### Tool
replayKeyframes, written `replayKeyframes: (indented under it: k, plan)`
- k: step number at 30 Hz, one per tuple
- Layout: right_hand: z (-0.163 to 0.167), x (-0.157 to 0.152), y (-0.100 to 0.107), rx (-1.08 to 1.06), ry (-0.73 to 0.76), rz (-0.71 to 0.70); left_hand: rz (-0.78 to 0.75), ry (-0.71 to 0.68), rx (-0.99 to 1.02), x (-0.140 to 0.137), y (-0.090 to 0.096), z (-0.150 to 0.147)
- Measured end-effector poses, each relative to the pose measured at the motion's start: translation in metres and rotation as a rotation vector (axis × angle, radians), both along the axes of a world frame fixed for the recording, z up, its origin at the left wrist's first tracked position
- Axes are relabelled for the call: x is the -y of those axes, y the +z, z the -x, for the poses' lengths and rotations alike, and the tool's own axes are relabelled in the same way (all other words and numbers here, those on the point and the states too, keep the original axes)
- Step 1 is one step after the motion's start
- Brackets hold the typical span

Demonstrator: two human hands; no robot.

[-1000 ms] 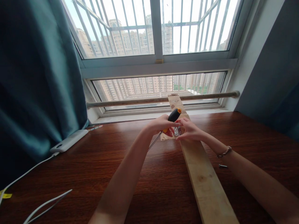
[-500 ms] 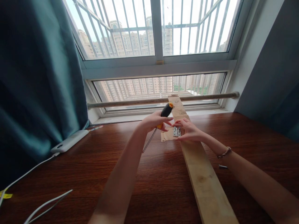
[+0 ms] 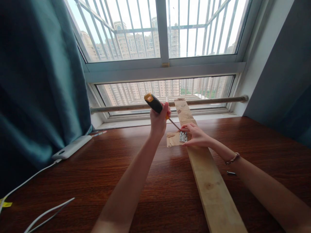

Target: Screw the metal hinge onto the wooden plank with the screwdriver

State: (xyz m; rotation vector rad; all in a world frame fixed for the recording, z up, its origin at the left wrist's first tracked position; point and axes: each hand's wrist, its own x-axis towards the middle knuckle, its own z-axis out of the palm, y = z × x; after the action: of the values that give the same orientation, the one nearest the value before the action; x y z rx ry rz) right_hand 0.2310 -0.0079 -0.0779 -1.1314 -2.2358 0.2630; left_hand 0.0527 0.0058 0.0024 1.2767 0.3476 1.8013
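Note:
My left hand (image 3: 159, 121) is wrapped round the black and yellow handle of a screwdriver (image 3: 154, 103). Its shaft slants down to the right, the tip at the upper left of a silver hinge (image 3: 183, 137). That hinge lies across a small wooden piece (image 3: 173, 140) and a long wooden board (image 3: 213, 184), with screws standing in its upper holes. My right hand (image 3: 199, 136) holds the hinge in place, fingers at its top edge and thumb at its bottom edge. Whether the screwdriver tip sits in a screw head is too small to tell.
A metal screw or bolt (image 3: 231, 173) lies on the brown table (image 3: 165, 194), under my right forearm. At the left are a white power strip or adapter (image 3: 73, 147) with a cable, a loose white cable (image 3: 48, 215) and a dark curtain (image 3: 43, 81). A rail (image 3: 213, 101) crosses before the window.
My left hand has turned the screwdriver over, so its handle now points up left and its shaft reaches down to the hinge. My right hand stays at the hinge.

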Motion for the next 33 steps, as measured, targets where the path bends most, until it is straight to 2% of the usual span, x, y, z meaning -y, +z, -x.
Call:
replayKeyframes:
  k: [7, 13, 17, 20, 25, 29, 31, 33]
  plan:
    - [0.001, 0.002, 0.001, 0.01, -0.001, -0.011, -0.005, 0.007, -0.063, -0.003, -0.009, -0.006]
    - [0.0, 0.001, 0.001, 0.014, 0.01, -0.006, -0.047, -0.071, -0.051, -0.004, -0.01, -0.006]
    - [0.0, 0.001, 0.001, 0.014, -0.002, -0.007, -0.05, -0.068, -0.094, -0.002, -0.011, -0.008]
    - [0.0, 0.0, 0.0, 0.015, -0.003, -0.012, -0.056, -0.002, -0.199, -0.001, -0.009, -0.008]
    - [0.001, 0.001, 0.0, 0.023, 0.003, -0.013, -0.048, 0.3, -0.413, 0.001, -0.006, 0.001]
    - [0.001, 0.002, 0.002, 0.014, -0.006, 0.004, -0.061, 0.466, -0.411, 0.004, -0.004, 0.006]
    - [0.001, 0.002, 0.002, 0.006, -0.009, 0.012, -0.055, 0.45, -0.39, 0.004, -0.003, 0.006]
    - [0.001, 0.002, 0.002, 0.008, -0.009, 0.013, -0.049, 0.31, -0.375, 0.003, -0.003, 0.004]
